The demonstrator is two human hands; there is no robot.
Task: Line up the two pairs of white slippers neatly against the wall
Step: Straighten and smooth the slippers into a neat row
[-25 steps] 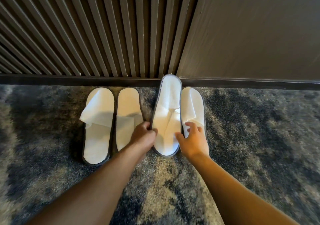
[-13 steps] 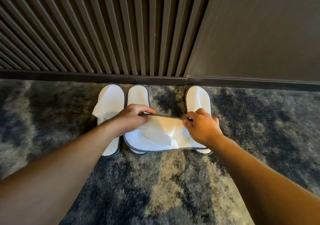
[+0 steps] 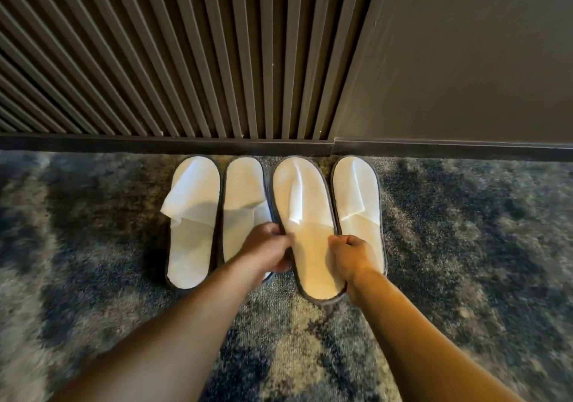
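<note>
Four white slippers with grey edging lie side by side on the carpet, toes toward the wall. From the left: the first slipper (image 3: 192, 221), the second slipper (image 3: 243, 212), the third slipper (image 3: 305, 212) and the fourth slipper (image 3: 356, 203). The third one sits a little nearer to me than the others, its heel sticking out of the row. My left hand (image 3: 268, 251) pinches its left edge and my right hand (image 3: 352, 254) pinches its right edge. My hands cover the heels of the second and fourth slippers.
A dark baseboard (image 3: 167, 142) runs along the foot of the wall, slatted panelling (image 3: 186, 60) on the left and a plain dark panel (image 3: 465, 60) on the right. Mottled blue-grey carpet (image 3: 465, 246) spreads to both sides and toward me.
The third slipper was held crosswise over the others half a second ago. It now lies lengthwise between the second and fourth slippers, toe to the wall, both hands still on its edges.
</note>
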